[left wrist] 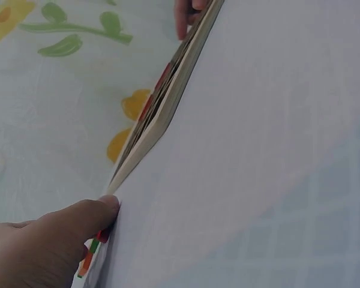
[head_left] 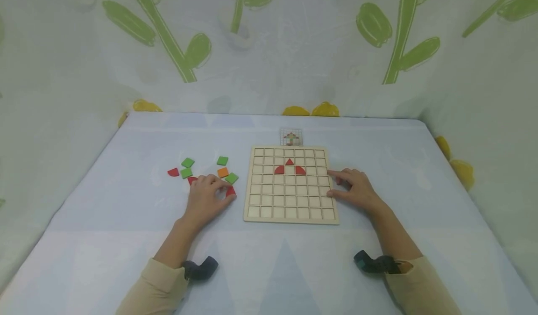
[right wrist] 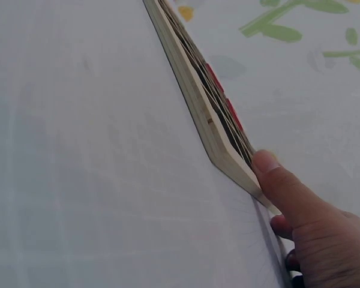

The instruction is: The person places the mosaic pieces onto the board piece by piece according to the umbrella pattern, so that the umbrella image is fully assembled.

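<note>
In the head view my left hand (head_left: pixel 206 198) is at the left of the board, thumb and index finger pinching a small red tile (head_left: pixel 230 191) at the table surface. The tile's full outline is hidden. Another red tile (head_left: pixel 191 180) shows partly behind that hand. My right hand (head_left: pixel 353 189) touches the right edge of a square wooden grid board (head_left: pixel 290 220), its index finger and thumb extended. The right wrist view shows the thumb (right wrist: pixel 288 186) resting on the board's edge. A red triangle (head_left: pixel 289 162) sits in the grid above two red quarter-circles (head_left: pixel 279 169).
Left of the board lie several green tiles (head_left: pixel 222 161), an orange square (head_left: pixel 222 172) and a red quarter-circle (head_left: pixel 173 172). A small pattern card (head_left: pixel 291 137) lies against the board's far edge. A pale cloth (head_left: pixel 260 268) covers the table, with a leaf-printed backdrop (head_left: pixel 294 48) behind.
</note>
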The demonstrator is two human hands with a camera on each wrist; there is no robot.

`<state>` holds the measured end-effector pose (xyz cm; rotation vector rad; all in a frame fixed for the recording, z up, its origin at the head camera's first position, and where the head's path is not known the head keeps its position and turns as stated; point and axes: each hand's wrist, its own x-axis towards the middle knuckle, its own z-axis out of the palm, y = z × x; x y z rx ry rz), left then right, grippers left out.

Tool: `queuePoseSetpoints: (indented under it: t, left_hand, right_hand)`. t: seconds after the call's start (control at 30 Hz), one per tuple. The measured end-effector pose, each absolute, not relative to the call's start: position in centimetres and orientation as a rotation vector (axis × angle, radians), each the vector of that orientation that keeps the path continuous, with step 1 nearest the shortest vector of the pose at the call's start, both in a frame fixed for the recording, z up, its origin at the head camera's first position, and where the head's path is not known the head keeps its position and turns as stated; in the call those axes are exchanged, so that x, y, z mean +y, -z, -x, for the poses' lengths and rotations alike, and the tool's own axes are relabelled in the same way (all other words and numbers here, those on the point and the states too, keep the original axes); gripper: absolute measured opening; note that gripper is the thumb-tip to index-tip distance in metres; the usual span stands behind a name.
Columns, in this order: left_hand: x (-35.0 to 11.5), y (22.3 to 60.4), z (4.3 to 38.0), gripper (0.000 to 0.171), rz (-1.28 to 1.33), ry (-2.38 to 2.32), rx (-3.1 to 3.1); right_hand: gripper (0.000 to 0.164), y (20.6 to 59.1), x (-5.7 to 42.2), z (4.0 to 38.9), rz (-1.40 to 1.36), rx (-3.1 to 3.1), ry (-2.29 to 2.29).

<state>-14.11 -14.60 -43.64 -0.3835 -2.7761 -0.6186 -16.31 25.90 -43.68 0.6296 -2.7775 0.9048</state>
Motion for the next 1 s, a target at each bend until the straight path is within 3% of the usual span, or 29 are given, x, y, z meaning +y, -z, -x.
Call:
queuePoseSetpoints:
  t: [1.0]
  left_hand:
    - [-13.7, 43.5, 14.7, 0.03, 0.651, 0.777, -2.644]
  right_hand:
    - [0.055, 43.9, 25.9, 16.4, -0.651, -2.749, -0.903]
